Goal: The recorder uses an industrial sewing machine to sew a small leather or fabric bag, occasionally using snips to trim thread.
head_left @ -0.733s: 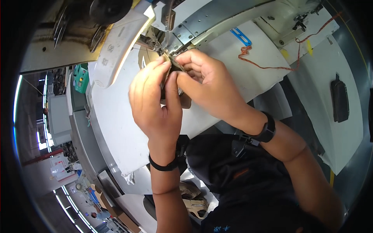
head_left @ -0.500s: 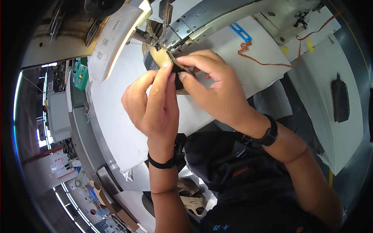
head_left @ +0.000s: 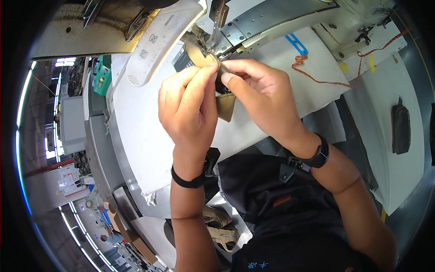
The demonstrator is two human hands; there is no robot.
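A tan and black piece of fabric (head_left: 225,108) lies at the sewing machine's needle area (head_left: 209,51), one tan part of it under the machine's foot. My left hand (head_left: 190,106) pinches its edge between thumb and fingertips, just in front of the needle area. From the other side my right hand (head_left: 269,99) grips the black edge, thumb close to the left fingertips. A tan flap hangs below, between the two hands. The exact fold under my fingertips is hidden.
The metal machine bed (head_left: 267,22) runs to the upper right. A white lamp-like cover (head_left: 156,50) stands at the upper left. A blue slotted tool (head_left: 297,44) with an orange cord lies on the white table (head_left: 149,149). A black pouch (head_left: 400,129) rests far right.
Both hands stay on the fabric, their fingertips close together at its edge. The tan flap now shows lower between them. The whole view has shifted slightly.
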